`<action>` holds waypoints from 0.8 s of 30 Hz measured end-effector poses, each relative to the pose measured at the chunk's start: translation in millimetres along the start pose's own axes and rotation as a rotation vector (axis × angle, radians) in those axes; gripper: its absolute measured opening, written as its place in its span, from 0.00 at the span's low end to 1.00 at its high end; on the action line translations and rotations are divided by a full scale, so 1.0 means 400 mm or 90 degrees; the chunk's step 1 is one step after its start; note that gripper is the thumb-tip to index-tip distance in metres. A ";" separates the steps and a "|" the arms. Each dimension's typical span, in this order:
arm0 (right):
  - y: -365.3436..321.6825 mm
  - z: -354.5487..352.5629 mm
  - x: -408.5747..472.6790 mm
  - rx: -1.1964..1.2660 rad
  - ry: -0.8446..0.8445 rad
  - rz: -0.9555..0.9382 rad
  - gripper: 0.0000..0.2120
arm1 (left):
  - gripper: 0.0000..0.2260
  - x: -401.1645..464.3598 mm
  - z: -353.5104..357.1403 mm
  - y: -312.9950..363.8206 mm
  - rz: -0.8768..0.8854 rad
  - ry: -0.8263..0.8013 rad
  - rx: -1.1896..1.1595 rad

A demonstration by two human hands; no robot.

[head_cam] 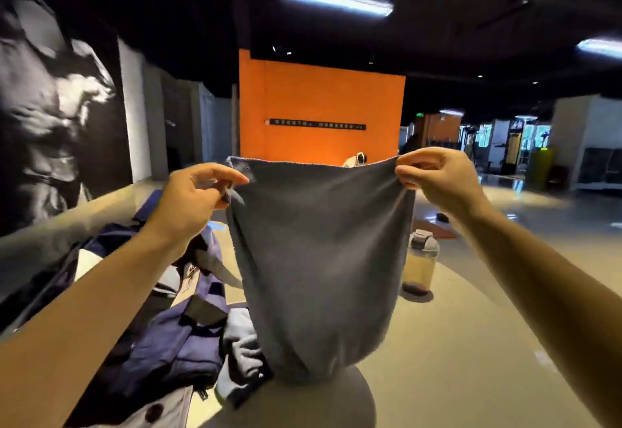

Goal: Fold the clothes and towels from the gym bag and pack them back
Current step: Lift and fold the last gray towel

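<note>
A grey towel (319, 259) hangs in the air in front of me, spread by its top edge. My left hand (198, 195) pinches its upper left corner and my right hand (437, 175) pinches its upper right corner. The towel's lower end bunches on the light round table (454, 343). To the left lies the navy and beige gym bag (168, 343), open and slumped. A crumpled grey cloth (240, 350) lies beside the bag, partly hidden behind the towel.
A clear bottle with a grey lid (420, 264) stands on the table to the right of the towel. Behind are an orange wall (319, 104), a dark mural wall on the left and gym floor to the right.
</note>
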State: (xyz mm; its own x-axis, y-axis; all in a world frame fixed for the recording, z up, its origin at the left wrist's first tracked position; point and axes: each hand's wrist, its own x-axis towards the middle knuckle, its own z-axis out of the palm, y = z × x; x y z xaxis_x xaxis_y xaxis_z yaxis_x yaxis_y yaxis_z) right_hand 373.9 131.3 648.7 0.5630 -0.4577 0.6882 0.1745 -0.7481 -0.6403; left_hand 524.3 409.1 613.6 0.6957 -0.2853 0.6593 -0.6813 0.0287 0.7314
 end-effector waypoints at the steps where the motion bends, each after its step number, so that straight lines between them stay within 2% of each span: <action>1: -0.025 -0.003 0.025 -0.015 0.005 -0.017 0.07 | 0.27 0.018 -0.010 0.017 0.017 0.005 0.002; 4: -0.108 -0.024 0.093 -0.050 0.028 -0.066 0.12 | 0.13 0.074 -0.027 0.079 0.054 0.020 -0.013; 6: -0.166 -0.044 0.128 -0.073 0.041 -0.105 0.16 | 0.06 0.116 -0.048 0.117 0.096 0.034 0.074; 8: -0.221 -0.068 0.157 -0.088 0.023 -0.139 0.21 | 0.07 0.162 -0.078 0.164 0.174 0.037 0.287; 10: -0.269 -0.102 0.180 -0.149 -0.016 -0.184 0.27 | 0.07 0.200 -0.103 0.226 0.224 0.053 0.406; 13: -0.327 -0.169 0.200 -0.348 -0.054 -0.270 0.35 | 0.15 0.241 -0.145 0.313 0.258 0.105 0.440; 16: -0.370 -0.227 0.195 -0.509 -0.054 -0.316 0.46 | 0.13 0.264 -0.185 0.389 0.335 0.167 0.422; 20: -0.417 -0.270 0.176 -0.594 0.011 -0.349 0.56 | 0.12 0.259 -0.222 0.476 0.442 0.213 0.325; 22: -0.443 -0.294 0.171 -0.659 0.081 -0.377 0.58 | 0.07 0.254 -0.236 0.515 0.469 0.243 0.351; 24: -0.474 -0.320 0.173 -0.705 0.169 -0.415 0.57 | 0.07 0.247 -0.251 0.555 0.478 0.285 0.437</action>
State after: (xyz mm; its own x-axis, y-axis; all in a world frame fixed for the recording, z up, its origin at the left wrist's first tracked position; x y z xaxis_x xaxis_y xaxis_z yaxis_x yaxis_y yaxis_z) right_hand 276.2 179.9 861.2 0.4305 0.1505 0.8899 -0.4703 -0.8042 0.3635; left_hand 464.5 483.6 858.5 -0.0213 -0.0423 0.9989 -0.8487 -0.5274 -0.0404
